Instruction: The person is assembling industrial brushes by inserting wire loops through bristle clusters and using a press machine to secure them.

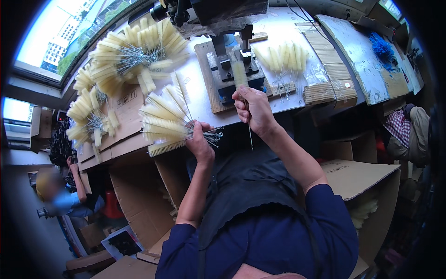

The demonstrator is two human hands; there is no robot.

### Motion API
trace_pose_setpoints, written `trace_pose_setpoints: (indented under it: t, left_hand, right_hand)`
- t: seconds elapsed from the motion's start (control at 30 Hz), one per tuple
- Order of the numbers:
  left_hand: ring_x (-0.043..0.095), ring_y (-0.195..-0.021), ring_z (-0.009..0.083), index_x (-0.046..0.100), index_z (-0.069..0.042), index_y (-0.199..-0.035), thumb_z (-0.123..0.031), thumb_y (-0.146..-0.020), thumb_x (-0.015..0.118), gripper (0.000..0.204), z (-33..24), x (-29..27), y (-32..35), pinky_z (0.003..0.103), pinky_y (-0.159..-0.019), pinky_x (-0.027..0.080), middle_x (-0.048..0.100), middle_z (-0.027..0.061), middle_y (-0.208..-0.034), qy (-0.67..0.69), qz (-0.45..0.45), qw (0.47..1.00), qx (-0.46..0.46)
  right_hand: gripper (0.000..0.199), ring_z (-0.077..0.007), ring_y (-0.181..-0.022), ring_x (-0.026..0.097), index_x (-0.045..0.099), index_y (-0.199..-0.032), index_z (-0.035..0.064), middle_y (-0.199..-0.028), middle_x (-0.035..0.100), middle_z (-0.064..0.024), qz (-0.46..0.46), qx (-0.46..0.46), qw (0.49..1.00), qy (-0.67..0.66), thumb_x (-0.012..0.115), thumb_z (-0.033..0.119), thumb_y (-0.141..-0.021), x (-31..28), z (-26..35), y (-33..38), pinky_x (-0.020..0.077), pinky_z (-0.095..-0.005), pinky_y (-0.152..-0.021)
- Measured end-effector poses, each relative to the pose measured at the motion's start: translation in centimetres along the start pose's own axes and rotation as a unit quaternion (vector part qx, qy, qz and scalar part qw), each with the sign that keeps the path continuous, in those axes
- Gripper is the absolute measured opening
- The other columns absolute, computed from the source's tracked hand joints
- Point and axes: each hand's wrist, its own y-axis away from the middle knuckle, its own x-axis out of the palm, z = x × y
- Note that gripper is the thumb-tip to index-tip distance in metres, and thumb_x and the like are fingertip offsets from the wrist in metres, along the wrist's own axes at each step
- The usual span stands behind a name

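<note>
Left hand [199,139] grips six brushes [162,122]; right hand [253,108] one brush [239,74].

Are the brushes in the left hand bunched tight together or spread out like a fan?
Spread out. The left hand grips the brushes by their wire stems, and the bristle ends splay apart.

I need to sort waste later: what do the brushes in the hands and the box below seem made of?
Brushes: pale yellow bristles, probably plastic, on thin shiny twisted wire, likely metal. Box: matte brown cardboard, by its folded flaps. The left hand grips the bunch; the right hand holds one brush.
</note>
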Motion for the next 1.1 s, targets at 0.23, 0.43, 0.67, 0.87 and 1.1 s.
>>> trace_pose_setpoints:
  t: [0.23, 0.43, 0.67, 0.87, 1.1]
  left_hand:
    - [0.061, -0.061, 0.0175, 0.053, -0.001, -0.098, -0.008, -0.099, 0.05, 0.007, 0.9, 1.2, -4.8, 0.032, -0.06, 0.055, 0.06, 0.0074, -0.073, -0.025, -0.033, 0.998, 0.035]
    - [0.059, -0.058, 0.017, 0.054, 0.0, -0.097, -0.008, -0.098, 0.049, 0.009, 2.5, 0.6, -7.0, 0.03, -0.059, 0.053, 0.059, 0.0069, -0.071, -0.009, -0.043, 0.998, 0.036]
    - [0.059, -0.06, 0.0153, 0.054, 0.0, -0.095, -0.008, -0.098, 0.048, 0.011, 2.4, 0.4, -6.6, 0.029, -0.061, 0.053, 0.059, 0.0064, -0.072, -0.041, 0.001, 0.997, 0.063]
    - [0.058, -0.06, 0.0146, 0.054, 0.001, -0.094, -0.008, -0.098, 0.049, 0.011, 2.6, 0.7, -6.5, 0.029, -0.061, 0.053, 0.059, 0.006, -0.072, -0.046, 0.0, 0.998, 0.05]
    - [0.059, -0.061, 0.0148, 0.055, 0.001, -0.092, -0.007, -0.097, 0.05, 0.011, 2.4, 0.0, -6.5, 0.029, -0.061, 0.052, 0.06, 0.0062, -0.075, -0.036, 0.025, 0.997, 0.066]
  right_hand:
    - [0.031, -0.0044, -0.043, 0.035, 0.054, -0.094, 0.002, -0.063, 0.042, 0.0034, 0.02, 0.076, 0.997, -0.016, 0.051, 0.032, -0.102, 1.4, 1.9, -3.7, 0.0315, -0.0211, -0.037]
    - [0.061, -0.0155, -0.056, 0.059, 0.057, -0.112, -0.0048, -0.082, 0.066, -0.0097, 0.029, 0.09, 0.995, -0.012, 0.038, 0.052, -0.103, 1.8, 2.8, -5.0, 0.0489, -0.0286, -0.047]
    - [0.081, -0.0237, -0.078, 0.068, 0.047, -0.127, -0.0091, -0.103, 0.065, -0.0193, -0.006, 0.057, 0.998, -0.019, 0.035, 0.066, -0.097, 4.3, 4.1, -4.2, 0.0568, -0.034, -0.058]
    - [0.071, -0.028, -0.084, 0.068, 0.043, -0.129, -0.01, -0.105, 0.063, -0.021, 0.031, 0.04, 0.998, -0.049, 0.046, 0.054, -0.097, 5.8, 3.0, -5.6, 0.0619, -0.0407, -0.07]
    - [0.052, -0.0258, -0.089, 0.064, 0.041, -0.125, -0.0041, -0.115, 0.057, -0.0179, 0.026, 0.126, 0.987, -0.095, 0.054, 0.038, -0.097, 6.8, 0.1, -5.9, 0.0595, -0.0414, -0.073]
